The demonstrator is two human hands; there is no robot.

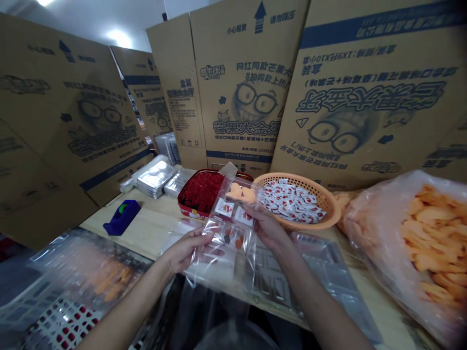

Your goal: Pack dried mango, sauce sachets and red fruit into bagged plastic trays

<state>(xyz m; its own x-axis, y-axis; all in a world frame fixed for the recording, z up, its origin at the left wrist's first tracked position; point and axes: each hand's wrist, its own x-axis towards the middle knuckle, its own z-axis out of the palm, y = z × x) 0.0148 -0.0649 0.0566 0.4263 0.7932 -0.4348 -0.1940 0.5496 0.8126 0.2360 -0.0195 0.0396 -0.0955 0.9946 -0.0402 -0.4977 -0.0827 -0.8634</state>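
Note:
Above the table's front edge, my right hand (268, 226) grips the right side of a clear plastic tray (233, 206). Two orange pieces (241, 192) lie at the tray's far end, two white sachets with red print (233, 210) in the middle, and small dark and orange bits nearer me. My left hand (188, 249) pinches a clear plastic bag (215, 257) around the tray's near left side. How far the tray sits inside the bag is hard to tell through the glare.
Behind stand a red tin (200, 192) of red shreds and an orange basket (333, 206) of sachets. A bag of orange pieces (430, 228) fills the right. Empty clear trays (328, 277), a blue tape dispenser (122, 218), a white crate (62, 321) and tall cartons (241, 48) surround me.

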